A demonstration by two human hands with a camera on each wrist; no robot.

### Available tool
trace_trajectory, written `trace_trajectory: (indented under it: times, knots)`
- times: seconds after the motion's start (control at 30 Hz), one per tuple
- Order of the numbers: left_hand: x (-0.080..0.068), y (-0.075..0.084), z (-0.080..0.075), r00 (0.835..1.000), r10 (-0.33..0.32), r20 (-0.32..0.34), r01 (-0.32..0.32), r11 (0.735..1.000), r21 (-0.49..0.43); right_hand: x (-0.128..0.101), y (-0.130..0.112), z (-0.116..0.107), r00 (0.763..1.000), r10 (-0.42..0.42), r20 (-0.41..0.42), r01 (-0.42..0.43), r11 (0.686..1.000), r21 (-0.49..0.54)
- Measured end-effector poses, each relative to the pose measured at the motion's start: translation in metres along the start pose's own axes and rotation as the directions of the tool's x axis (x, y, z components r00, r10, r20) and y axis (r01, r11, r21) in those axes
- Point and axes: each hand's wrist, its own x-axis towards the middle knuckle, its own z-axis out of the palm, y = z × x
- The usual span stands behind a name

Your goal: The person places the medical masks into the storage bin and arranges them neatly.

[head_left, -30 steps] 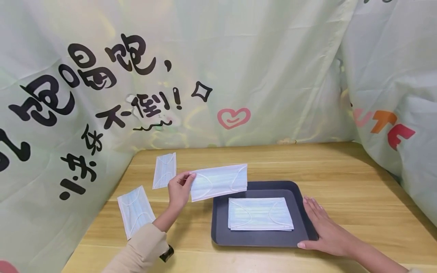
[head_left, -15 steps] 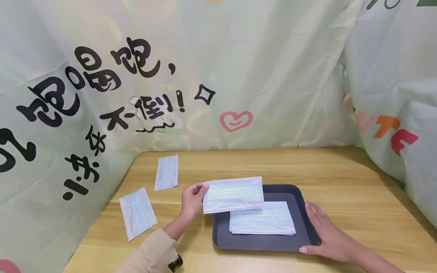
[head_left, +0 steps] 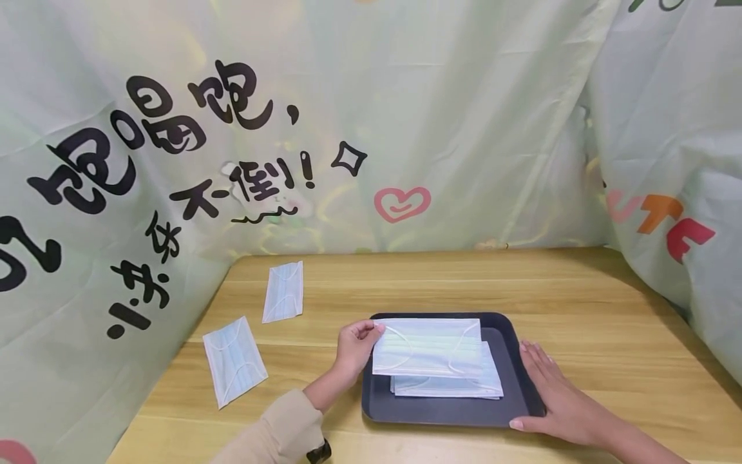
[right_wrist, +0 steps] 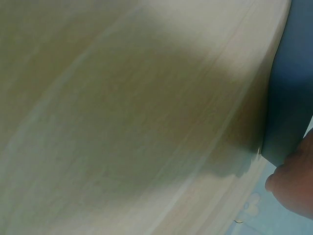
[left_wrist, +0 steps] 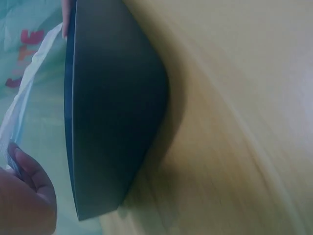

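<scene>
My left hand (head_left: 355, 351) pinches the left upper corner of a pale blue face mask (head_left: 429, 348) between thumb and fingers. The mask hangs over the dark grey tray (head_left: 440, 412) and overlaps a neat stack of masks (head_left: 458, 388) lying in it. From the left wrist view, the held mask (left_wrist: 29, 73) shows edge-on above the tray wall (left_wrist: 117, 98), gripped by the left hand (left_wrist: 29, 191). My right hand (head_left: 559, 399) rests against the tray's right side, fingers straight along the rim and thumb at the front corner. In the right wrist view only part of that hand (right_wrist: 296, 176) shows.
Two single masks lie on the wooden table (head_left: 608, 309) at the left: one nearer mask (head_left: 234, 361) and one farther mask (head_left: 283, 292). A printed cloth curtain (head_left: 475, 129) encloses the back and sides. A black band (head_left: 319, 452) shows by the left sleeve.
My left hand has carried the held mask rightward and down, from the tray's far left edge to over the stack. The right hand stays at the tray's side.
</scene>
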Motion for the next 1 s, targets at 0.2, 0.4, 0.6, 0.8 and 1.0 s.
trace_trajectory:
  times: [0.2, 0.4, 0.6, 0.8, 1.0]
  knots:
    - [-0.005, -0.003, 0.017, 0.998, -0.048, 0.028, 0.046, 0.997, 0.056, -0.002, 0.001, -0.001, 1.0, -0.002, 0.001, 0.002, 1.0, 0.003]
    - [-0.008, -0.008, 0.029, 0.996, -0.066, 0.06, 0.062, 0.996, 0.063, -0.001, 0.0, -0.001, 1.0, 0.005, 0.001, -0.005, 1.0, 0.006]
    - [-0.009, -0.012, 0.032, 0.996, -0.051, 0.069, 0.045, 0.995, 0.085, 0.0, -0.001, -0.002, 0.999, 0.039, 0.032, -0.04, 0.999, 0.013]
    - [-0.008, -0.011, 0.031, 0.995, 0.07, 0.064, -0.083, 0.972, 0.221, -0.001, -0.001, -0.002, 0.996, 0.068, 0.057, -0.069, 0.998, 0.015]
    - [-0.007, -0.005, 0.028, 0.952, 0.252, 0.172, -0.3, 0.877, 0.375, -0.002, -0.001, -0.001, 0.997, 0.059, 0.044, -0.06, 0.998, 0.016]
